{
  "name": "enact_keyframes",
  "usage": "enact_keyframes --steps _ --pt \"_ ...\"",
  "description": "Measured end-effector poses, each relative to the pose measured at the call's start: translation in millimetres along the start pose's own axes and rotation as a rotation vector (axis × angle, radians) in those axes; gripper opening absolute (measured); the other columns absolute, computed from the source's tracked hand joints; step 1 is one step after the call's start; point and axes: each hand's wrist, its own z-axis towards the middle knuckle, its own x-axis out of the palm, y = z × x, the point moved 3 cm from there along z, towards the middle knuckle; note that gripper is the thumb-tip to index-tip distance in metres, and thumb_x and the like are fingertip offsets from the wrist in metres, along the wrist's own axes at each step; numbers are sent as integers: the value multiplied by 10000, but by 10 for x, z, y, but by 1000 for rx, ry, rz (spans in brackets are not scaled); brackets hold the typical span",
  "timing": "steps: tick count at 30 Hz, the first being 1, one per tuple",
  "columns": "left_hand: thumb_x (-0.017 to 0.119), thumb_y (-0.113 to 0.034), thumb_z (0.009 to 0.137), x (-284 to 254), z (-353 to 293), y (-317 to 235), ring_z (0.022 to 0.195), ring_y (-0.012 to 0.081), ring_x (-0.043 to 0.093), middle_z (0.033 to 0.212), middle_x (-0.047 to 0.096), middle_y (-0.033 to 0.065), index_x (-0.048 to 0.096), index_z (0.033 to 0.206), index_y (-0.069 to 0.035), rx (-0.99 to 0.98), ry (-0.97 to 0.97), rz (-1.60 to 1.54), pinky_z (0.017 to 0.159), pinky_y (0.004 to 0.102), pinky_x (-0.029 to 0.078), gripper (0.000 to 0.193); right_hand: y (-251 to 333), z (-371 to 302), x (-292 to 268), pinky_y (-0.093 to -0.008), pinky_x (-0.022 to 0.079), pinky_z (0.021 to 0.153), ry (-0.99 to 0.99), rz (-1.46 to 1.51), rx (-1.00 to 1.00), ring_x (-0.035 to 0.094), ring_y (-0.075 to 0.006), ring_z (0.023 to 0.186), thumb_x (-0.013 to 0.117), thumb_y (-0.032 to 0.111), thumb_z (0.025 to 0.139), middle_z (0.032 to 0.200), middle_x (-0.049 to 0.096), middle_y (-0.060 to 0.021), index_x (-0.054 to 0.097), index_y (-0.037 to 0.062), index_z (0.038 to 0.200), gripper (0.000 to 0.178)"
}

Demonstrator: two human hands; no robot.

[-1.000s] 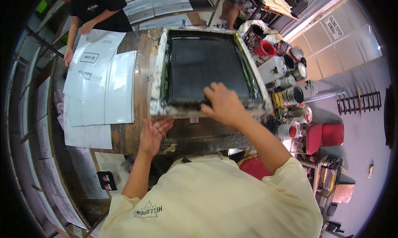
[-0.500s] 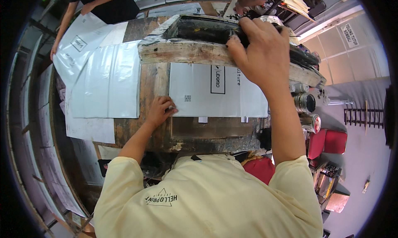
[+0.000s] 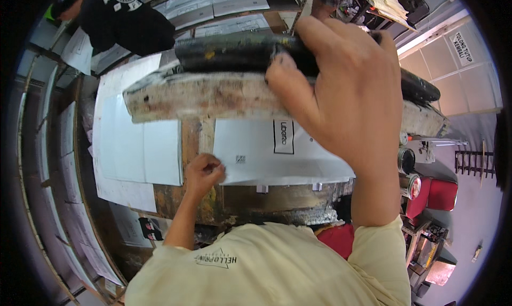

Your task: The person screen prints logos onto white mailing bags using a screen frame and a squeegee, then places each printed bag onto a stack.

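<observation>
Raised higher than half a second ago, the wooden frame [image 3: 197,95] has the right hand [image 3: 346,82] gripping its near side. Below the frame lies the white sheet [image 3: 266,164]; below the frame's left half, the left hand [image 3: 205,172] curls, pinch unclear. Best hold the frame steady, clear of the sheet.

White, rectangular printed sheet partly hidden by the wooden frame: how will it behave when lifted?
The white, rectangular, thin printed sheet will probably flop: its lower edge looks thin and slightly wavy. It seems light for its size, as little thickness shows. Its smooth-looking face may let it slide if pushed.
</observation>
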Motion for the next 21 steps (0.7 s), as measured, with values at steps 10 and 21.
enact_keyframes --steps 10,21 --pt "620 -35 797 -2069 582 1445 611 85 581 712 661 21 741 904 -29 -342 59 74 549 254 471 162 137 -139 -14 -431 403 817 23 26 27 584 -369 852 615 261 863 863 595 -156 628 19 959 261" --pt "598 -29 859 -3324 1427 2100 1311 431 517 1413 568 173 735 1189 -156 -208 -303 1092 1084 582 395 379 221 -509 10 -481 411 916 3 -26 40 617 -335 909 649 297 835 869 625 -134 677 21 974 310"
